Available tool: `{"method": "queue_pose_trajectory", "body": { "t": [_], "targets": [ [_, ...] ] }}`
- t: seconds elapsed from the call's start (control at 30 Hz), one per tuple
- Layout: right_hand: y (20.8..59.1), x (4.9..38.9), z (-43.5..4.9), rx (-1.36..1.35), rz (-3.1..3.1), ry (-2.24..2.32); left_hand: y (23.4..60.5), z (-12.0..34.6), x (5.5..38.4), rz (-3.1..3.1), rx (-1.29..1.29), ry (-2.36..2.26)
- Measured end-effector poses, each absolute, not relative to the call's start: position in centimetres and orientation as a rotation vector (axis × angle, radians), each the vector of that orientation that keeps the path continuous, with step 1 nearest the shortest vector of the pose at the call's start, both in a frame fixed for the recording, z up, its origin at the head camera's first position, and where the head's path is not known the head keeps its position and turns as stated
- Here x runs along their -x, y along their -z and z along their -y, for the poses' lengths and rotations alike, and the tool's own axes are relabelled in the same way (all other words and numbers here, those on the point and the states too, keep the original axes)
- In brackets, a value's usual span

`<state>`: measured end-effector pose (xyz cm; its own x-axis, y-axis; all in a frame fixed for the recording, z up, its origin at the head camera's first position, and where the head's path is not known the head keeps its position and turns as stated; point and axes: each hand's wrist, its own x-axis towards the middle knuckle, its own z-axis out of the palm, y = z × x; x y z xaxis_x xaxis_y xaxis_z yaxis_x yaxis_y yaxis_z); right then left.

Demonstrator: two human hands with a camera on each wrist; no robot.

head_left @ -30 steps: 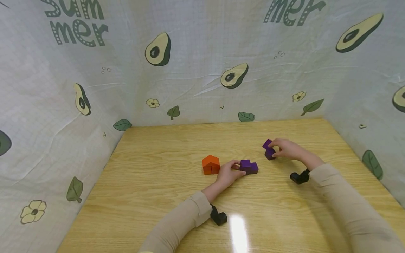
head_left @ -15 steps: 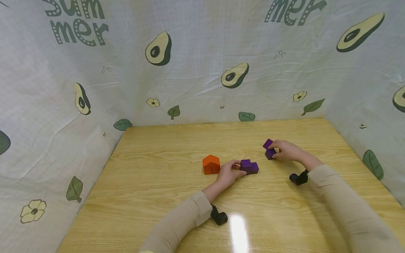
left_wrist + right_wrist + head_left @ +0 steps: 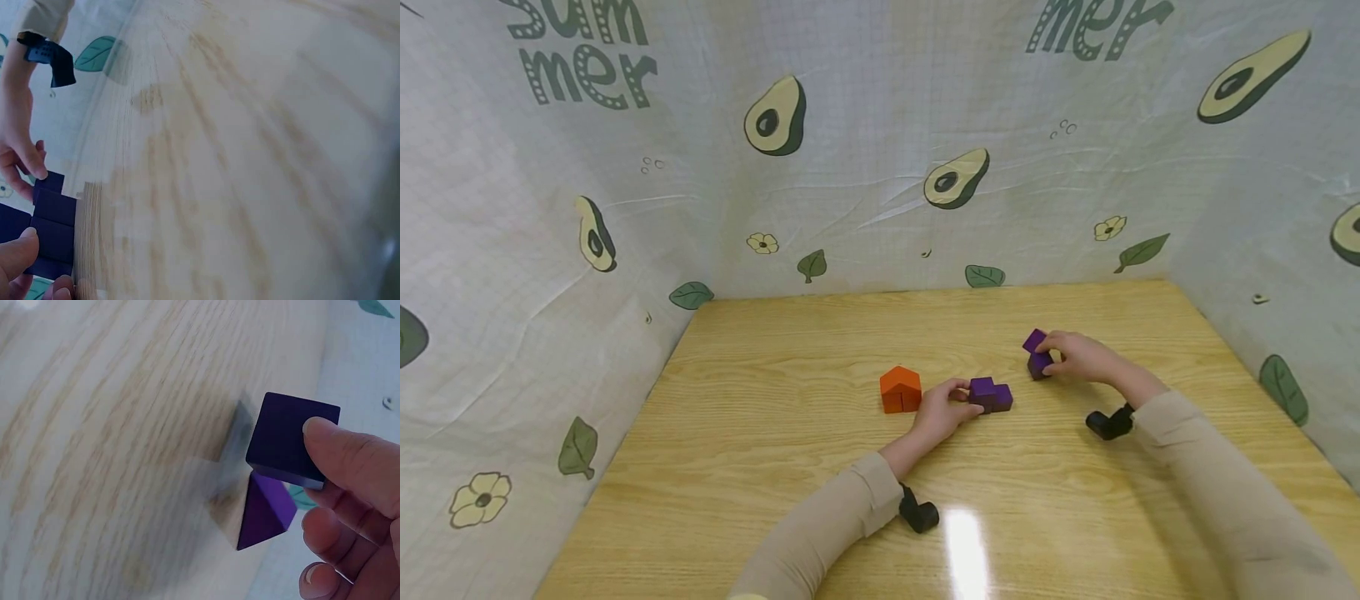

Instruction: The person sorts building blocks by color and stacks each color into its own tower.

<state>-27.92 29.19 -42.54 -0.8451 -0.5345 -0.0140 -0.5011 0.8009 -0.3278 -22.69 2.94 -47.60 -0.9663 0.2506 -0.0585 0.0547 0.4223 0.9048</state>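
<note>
My left hand [image 3: 942,412] holds a purple block [image 3: 982,392] between thumb and fingers. A lower purple cube [image 3: 1002,398] sits against its right side. In the left wrist view, the thumb lies against a cluster of dark purple blocks [image 3: 53,237]. Farther right, my right hand [image 3: 1078,356] pinches a purple cube [image 3: 290,437] between thumb and fingers. Just beyond that cube is a purple triangular block [image 3: 267,514], on the table. Whether the pinched cube touches the table, I cannot tell.
An orange house-shaped group of blocks [image 3: 900,392], pointed on top, stands just left of my left hand. All of this is on a wooden table [image 3: 760,433]. Cloth printed with avocados [image 3: 865,167] hangs at the back and both sides.
Barely anything differs. Both hands keep their holds in nearly the same spots, with only a tiny shift of the right hand. The orange and purple blocks stay in place.
</note>
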Motion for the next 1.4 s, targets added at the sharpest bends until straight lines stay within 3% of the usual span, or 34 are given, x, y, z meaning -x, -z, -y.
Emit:
{"method": "queue_pose_trajectory", "body": {
  "t": [0.53,1.4],
  "targets": [
    [40.3,25.5,-26.0,0.941,-2.831,0.483,47.6,-3.0,22.7,-2.476,-0.256,-1.574],
    [41.4,24.6,-23.3,1.074,-2.817,0.560,47.5,-2.9,22.7,-2.507,-0.293,-1.560]
  ]
}}
